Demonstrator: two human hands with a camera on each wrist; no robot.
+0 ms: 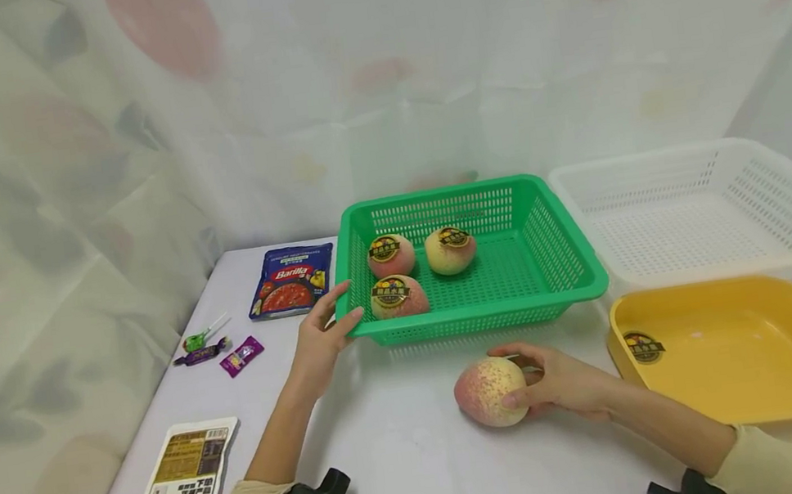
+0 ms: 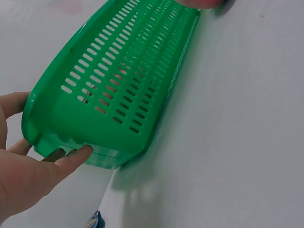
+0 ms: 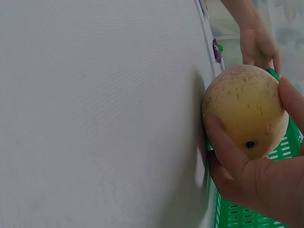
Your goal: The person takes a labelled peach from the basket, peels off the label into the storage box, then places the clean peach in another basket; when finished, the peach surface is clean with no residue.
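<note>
The green basket (image 1: 479, 321) is gripped at its near left corner by the left hand (image 1: 321, 337), with fingers and thumb set on either side of that corner. In front of the green basket, a speckled peach (image 1: 487, 394) is held between the fingers and thumb of the right hand (image 1: 559, 379); whether the tabletop (image 1: 393, 462) is touched by it cannot be told. A small dark spot is seen on its yellow side in the right wrist view. Inside the green basket, three more peaches are gathered toward its left end: a rear peach (image 1: 393, 266), a front peach (image 1: 403, 304) and a paler peach (image 1: 452, 263), each marked with a dark label.

Just left of the green basket, a blue Barilla pouch (image 1: 289, 285) is laid flat. Farther left of it are seen a green lollipop (image 1: 194, 342), a dark wrapped sweet (image 1: 200, 354) and a purple packet (image 1: 242, 356). A white-edged pouch (image 1: 185, 479) is placed to the front left of the green basket. To its right a white basket (image 1: 726, 215) is set, and to its front right a yellow tray (image 1: 742, 377), in which a dark label (image 1: 643, 347) is seen.
</note>
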